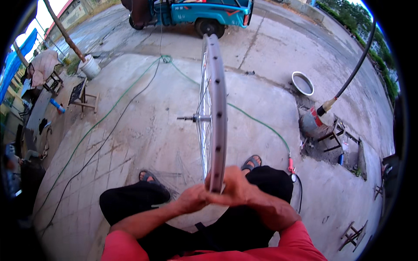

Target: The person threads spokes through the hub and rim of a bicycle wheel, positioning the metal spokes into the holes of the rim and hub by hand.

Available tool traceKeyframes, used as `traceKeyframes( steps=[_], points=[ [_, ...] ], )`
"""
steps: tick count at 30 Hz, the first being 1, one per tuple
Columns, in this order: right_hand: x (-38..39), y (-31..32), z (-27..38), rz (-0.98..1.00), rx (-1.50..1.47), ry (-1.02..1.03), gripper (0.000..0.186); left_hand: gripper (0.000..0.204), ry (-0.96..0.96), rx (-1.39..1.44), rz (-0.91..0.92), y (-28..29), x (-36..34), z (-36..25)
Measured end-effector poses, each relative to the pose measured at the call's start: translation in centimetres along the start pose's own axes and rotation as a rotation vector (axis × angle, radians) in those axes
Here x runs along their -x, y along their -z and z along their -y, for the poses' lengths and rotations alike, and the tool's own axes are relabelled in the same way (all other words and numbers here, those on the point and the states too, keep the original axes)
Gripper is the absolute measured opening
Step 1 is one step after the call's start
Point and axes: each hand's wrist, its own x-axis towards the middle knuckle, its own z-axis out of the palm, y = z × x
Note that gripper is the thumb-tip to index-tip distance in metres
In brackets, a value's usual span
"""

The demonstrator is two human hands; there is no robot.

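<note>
A bare bicycle wheel [219, 108] stands upright in front of me, seen nearly edge-on, with no tire on its rim. Small dark holes run along the outer face of the rim. Its hub [202, 118] has an axle sticking out to the left, and thin spokes fan out from it. At the wheel's near end, my left hand [194, 198] is closed on the rim from the left. My right hand [235, 189] wraps the same part from the right, somewhat blurred. Both hands' fingertips are partly hidden.
Thin metal rods [178, 169] lie on the concrete by my left foot. A green hose [261, 123] crosses the ground to a red inflator with a gauge [293, 177]. To the right are a metal basin [302, 83] and small stools [353, 235]. A blue three-wheeled truck [209, 13] stands beyond.
</note>
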Motion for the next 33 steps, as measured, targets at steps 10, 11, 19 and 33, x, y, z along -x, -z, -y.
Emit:
traceKeyframes(
  steps=[10, 11, 19, 33],
  points=[
    [-5.2, 2.1, -6.4, -0.208, -0.108, -0.487, 0.058, 0.029, 0.517, 0.441, 0.317, 4.1, -3.9, -5.0],
    [-5.6, 2.4, -5.9, -0.213, -0.141, -0.526, 0.061, 0.029, 0.660, 0.569, 0.323, 5.0, -4.6, -4.9],
    [-6.2, 2.6, -7.0, -0.491, -0.026, -0.454, 0.057, 0.030, 0.681, 0.577, -0.338, 11.3, -9.0, -2.8],
    [-3.5, 5.7, -4.8, -0.493, 0.029, -0.402, 0.048, 0.039, 0.827, 0.689, -0.382, 15.0, -10.9, -6.3]
  ],
)
